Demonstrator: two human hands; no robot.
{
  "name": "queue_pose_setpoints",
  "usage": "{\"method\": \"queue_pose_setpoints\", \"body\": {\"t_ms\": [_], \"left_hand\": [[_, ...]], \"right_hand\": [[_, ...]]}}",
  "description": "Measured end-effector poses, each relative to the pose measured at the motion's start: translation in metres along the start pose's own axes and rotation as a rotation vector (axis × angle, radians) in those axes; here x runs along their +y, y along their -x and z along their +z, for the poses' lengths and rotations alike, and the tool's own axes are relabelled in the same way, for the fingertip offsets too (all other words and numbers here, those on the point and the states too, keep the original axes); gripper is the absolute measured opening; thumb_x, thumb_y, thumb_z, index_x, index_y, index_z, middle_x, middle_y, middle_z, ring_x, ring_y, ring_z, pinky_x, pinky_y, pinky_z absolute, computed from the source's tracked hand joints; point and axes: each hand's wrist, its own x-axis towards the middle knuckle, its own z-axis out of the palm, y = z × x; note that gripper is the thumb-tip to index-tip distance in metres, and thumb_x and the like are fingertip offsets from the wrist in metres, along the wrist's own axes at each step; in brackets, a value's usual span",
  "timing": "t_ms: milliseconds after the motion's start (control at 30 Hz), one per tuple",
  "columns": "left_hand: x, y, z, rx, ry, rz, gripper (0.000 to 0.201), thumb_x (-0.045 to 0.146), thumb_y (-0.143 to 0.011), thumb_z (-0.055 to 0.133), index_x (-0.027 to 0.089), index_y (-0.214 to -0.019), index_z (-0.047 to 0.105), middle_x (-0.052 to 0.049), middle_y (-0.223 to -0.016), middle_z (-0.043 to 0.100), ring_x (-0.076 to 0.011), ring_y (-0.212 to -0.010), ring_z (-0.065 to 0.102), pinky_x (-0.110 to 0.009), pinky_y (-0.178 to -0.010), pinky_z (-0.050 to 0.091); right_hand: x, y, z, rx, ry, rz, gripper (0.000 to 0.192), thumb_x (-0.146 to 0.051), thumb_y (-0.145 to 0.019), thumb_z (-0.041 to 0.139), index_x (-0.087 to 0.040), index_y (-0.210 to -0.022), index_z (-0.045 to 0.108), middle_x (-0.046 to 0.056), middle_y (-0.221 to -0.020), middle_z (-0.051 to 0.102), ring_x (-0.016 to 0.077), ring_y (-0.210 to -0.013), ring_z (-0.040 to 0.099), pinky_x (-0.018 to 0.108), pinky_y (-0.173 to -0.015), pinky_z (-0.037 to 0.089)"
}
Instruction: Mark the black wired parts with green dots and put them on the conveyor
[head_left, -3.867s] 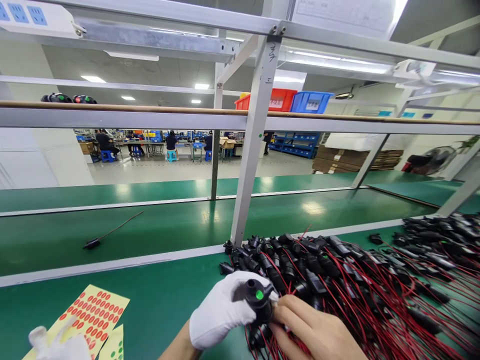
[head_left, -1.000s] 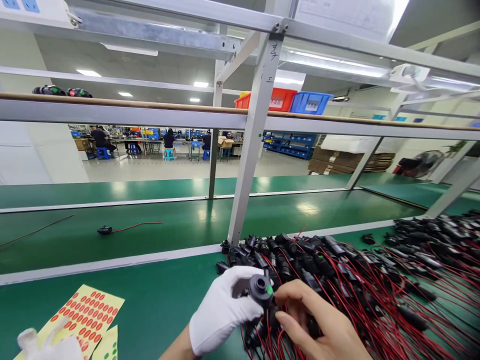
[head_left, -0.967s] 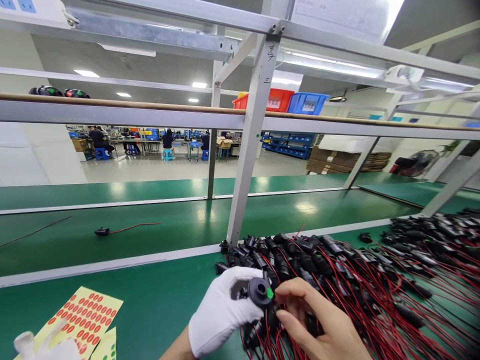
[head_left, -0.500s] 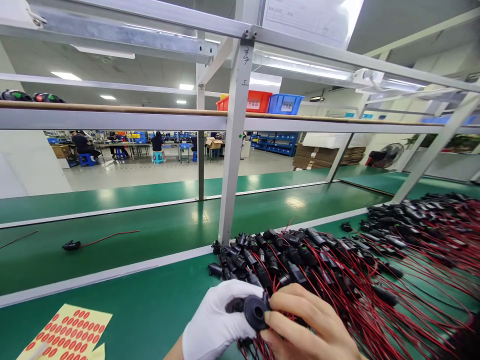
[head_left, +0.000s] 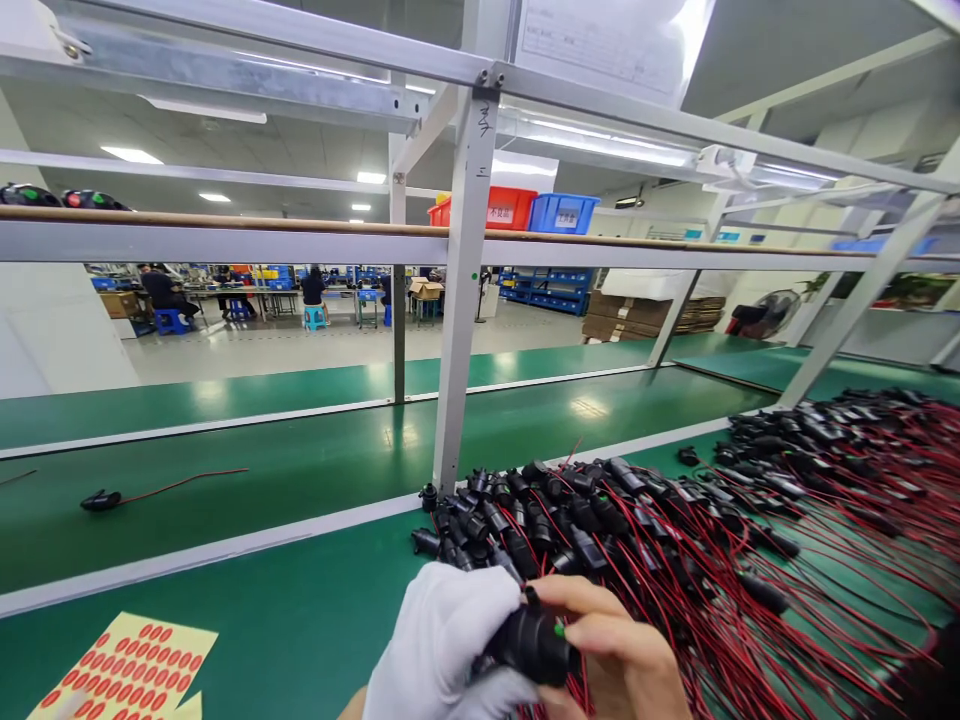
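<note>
My left hand (head_left: 442, 645), in a white glove, is wrapped around a small black pump (head_left: 529, 645) at the bottom middle. The pump has a round cylindrical body, lies on its side and points to the right. A green dot shows on it. My bare right hand (head_left: 622, 640) grips the pump's right end, with fingertips at the green dot. Directly behind my hands lies a heap of similar black pumps (head_left: 536, 520) with red wires (head_left: 667, 560). On the left, a yellow sheet of red oval stickers (head_left: 124, 660) rests on the green table.
A single pump (head_left: 101, 500) with a red wire lies on the green belt (head_left: 300, 500) beyond a white rail. An upright metal post (head_left: 454, 380) stands behind the heap. A shelf above carries a red bin (head_left: 510, 210) and a blue bin (head_left: 562, 213). People sit working far behind.
My hands have turned the pump from its holed round face towards me to its side, so the green dot now shows. The lone pump on the belt has moved left.
</note>
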Motion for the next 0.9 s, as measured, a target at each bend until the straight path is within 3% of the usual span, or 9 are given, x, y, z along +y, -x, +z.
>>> {"method": "queue_pose_setpoints", "body": {"t_ms": [200, 367, 467, 533, 600, 633, 700, 800, 900], "left_hand": [[0.002, -0.006, 0.006, 0.086, 0.263, -0.332, 0.04, 0.042, -0.073, 0.083, 0.026, -0.109, 0.075, -0.011, -0.105, 0.074, -0.028, -0.094, 0.066, -0.036, -0.09, 0.047], [0.003, -0.022, 0.0, -0.097, 1.157, -0.597, 0.041, 0.052, -0.087, 0.067, 0.012, -0.096, 0.07, -0.008, -0.084, 0.068, -0.0124, -0.061, 0.062, -0.025, -0.062, 0.051], [-0.01, -0.035, -0.011, -0.065, 1.481, -0.705, 0.036, 0.041, -0.091, 0.067, 0.006, -0.093, 0.07, -0.009, -0.082, 0.067, -0.0103, -0.061, 0.063, -0.022, -0.062, 0.054], [-0.025, -0.05, -0.034, 0.166, 1.518, -0.719, 0.027, 0.027, -0.098, 0.056, 0.004, -0.1, 0.069, -0.012, -0.088, 0.068, -0.0126, -0.069, 0.066, -0.025, -0.068, 0.057], [-0.046, -0.07, -0.072, 0.58, 1.428, -0.619, 0.027, 0.013, -0.102, 0.042, 0.004, -0.106, 0.067, -0.014, -0.096, 0.068, -0.0146, -0.081, 0.069, -0.028, -0.076, 0.059], [-0.059, -0.079, -0.094, 0.742, 1.373, -0.556, 0.029, 0.012, -0.103, 0.038, 0.008, -0.108, 0.066, -0.013, -0.1, 0.069, -0.0143, -0.086, 0.069, -0.028, -0.079, 0.059], [-0.091, -0.096, -0.137, 0.942, 1.281, -0.519, 0.029, 0.018, -0.106, 0.036, 0.014, -0.109, 0.064, -0.005, -0.097, 0.067, -0.0101, -0.081, 0.066, -0.023, -0.075, 0.058], [-0.139, -0.1, -0.183, 1.131, 1.109, -0.595, 0.026, 0.032, -0.1, 0.055, 0.014, -0.118, 0.061, -0.006, -0.106, 0.066, -0.0139, -0.081, 0.065, -0.029, -0.069, 0.058], [-0.171, -0.082, -0.2, 1.155, 0.948, -0.654, 0.034, 0.035, -0.096, 0.061, 0.015, -0.124, 0.06, -0.009, -0.118, 0.064, -0.0198, -0.096, 0.066, -0.038, -0.08, 0.059]], "right_hand": [[0.008, -0.001, 0.014, -0.015, -0.295, 0.343, 0.028, -0.049, -0.096, 0.058, -0.026, -0.113, 0.054, 0.01, -0.099, 0.068, 0.0228, -0.088, 0.071, 0.03, -0.072, 0.061], [0.018, -0.002, 0.014, -0.031, -0.397, 0.496, 0.018, -0.042, -0.1, 0.051, -0.027, -0.103, 0.062, 0.003, -0.085, 0.065, 0.0164, -0.07, 0.065, 0.025, -0.064, 0.059], [0.026, -0.002, 0.006, -0.025, -0.275, 0.566, 0.018, -0.042, -0.098, 0.056, -0.026, -0.094, 0.063, 0.001, -0.08, 0.064, 0.0154, -0.069, 0.064, 0.022, -0.064, 0.058], [0.034, -0.002, -0.005, -0.05, -0.152, 0.599, 0.021, -0.044, -0.097, 0.057, -0.025, -0.09, 0.063, 0.001, -0.078, 0.065, 0.0151, -0.067, 0.064, 0.021, -0.064, 0.057], [0.048, -0.003, -0.019, -0.075, 0.019, 0.596, 0.027, -0.048, -0.097, 0.055, -0.024, -0.087, 0.062, 0.002, -0.077, 0.067, 0.0156, -0.068, 0.065, 0.021, -0.065, 0.057], [0.056, -0.004, -0.026, -0.095, 0.118, 0.583, 0.029, -0.049, -0.097, 0.053, -0.023, -0.087, 0.062, 0.002, -0.077, 0.067, 0.0162, -0.069, 0.066, 0.022, -0.066, 0.057], [0.075, -0.006, -0.038, -0.141, 0.295, 0.562, 0.033, -0.051, -0.098, 0.047, -0.023, -0.089, 0.061, 0.003, -0.079, 0.069, 0.0175, -0.071, 0.068, 0.024, -0.068, 0.058], [0.104, -0.007, -0.043, -0.251, 0.424, 0.548, 0.032, -0.05, -0.096, 0.049, -0.024, -0.087, 0.063, 0.002, -0.076, 0.069, 0.0177, -0.067, 0.068, 0.026, -0.064, 0.057], [0.129, -0.007, -0.033, -0.359, 0.505, 0.54, 0.028, -0.045, -0.096, 0.054, -0.024, -0.08, 0.063, -0.002, -0.069, 0.067, 0.0152, -0.06, 0.064, 0.027, -0.059, 0.054]]}}
